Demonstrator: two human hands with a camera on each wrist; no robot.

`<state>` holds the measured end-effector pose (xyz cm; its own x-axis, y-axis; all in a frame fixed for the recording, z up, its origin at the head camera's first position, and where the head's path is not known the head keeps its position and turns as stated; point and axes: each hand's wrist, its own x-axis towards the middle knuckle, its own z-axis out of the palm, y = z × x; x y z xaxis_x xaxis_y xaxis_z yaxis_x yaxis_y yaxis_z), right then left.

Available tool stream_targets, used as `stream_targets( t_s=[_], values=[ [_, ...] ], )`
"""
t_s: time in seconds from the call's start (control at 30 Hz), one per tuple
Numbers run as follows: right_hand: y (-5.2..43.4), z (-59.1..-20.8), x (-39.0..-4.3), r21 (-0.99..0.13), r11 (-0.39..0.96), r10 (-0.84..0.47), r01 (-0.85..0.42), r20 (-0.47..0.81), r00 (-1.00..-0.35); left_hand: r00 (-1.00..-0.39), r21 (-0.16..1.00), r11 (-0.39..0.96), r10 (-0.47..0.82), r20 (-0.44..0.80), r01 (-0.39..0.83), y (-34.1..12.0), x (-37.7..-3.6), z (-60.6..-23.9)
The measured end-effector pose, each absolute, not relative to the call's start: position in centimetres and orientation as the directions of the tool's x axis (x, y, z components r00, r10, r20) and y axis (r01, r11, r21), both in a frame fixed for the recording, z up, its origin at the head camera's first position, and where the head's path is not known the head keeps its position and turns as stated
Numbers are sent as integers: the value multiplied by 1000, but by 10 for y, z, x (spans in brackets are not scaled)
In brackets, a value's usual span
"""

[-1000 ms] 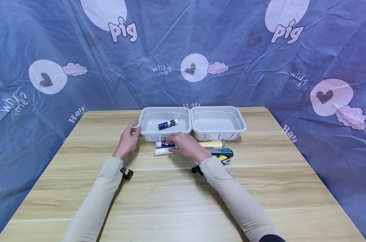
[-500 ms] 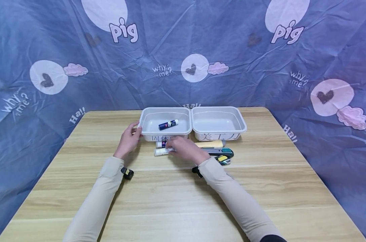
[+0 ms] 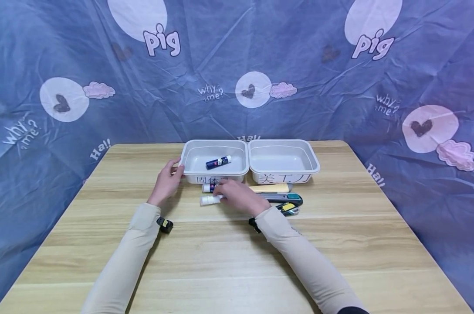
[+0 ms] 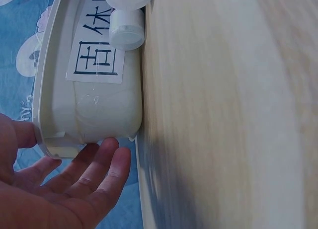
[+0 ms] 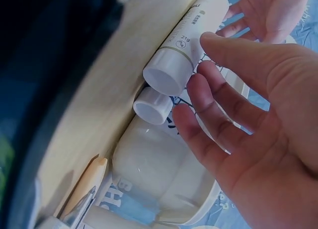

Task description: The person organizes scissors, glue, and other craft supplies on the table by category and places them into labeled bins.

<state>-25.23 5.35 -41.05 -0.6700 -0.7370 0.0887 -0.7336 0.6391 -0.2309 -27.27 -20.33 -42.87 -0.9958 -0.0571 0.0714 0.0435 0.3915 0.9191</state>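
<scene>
Fingers [image 5: 213,45] of right hand [image 3: 238,196] touch white glue stick [image 5: 186,38].

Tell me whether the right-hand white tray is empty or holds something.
Empty: the right tray shows only its bare white floor, while the left tray holds one glue stick.

Right hand [image 3: 238,195] drew back slightly, fingers now on near white glue stick [image 3: 210,199].

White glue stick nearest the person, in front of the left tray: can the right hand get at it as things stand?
Probably yes. The right hand lies over the white glue stick, fingers spread beside it, nothing between. The left hand rests at the left tray, out of the way.
</scene>
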Motion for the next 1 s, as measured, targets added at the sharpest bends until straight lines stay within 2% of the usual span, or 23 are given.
stream_targets(
  t_s=[0.23, 0.63, 1.0],
  values=[
    [54, -412, -251, -220, 640, -740, -736, 81, -668, -995, 911, 410, -58, 76, 46, -203, -272, -429],
    [53, -412, -251, -277, 633, -739, -723, 63, -671, -995, 911, 409, -53, 79, 51, -204, -271, -427],
    [51, -412, -250, -265, 638, -743, -723, 36, -669, -996, 914, 401, -48, 81, 55, -205, -272, -428]
  ],
)
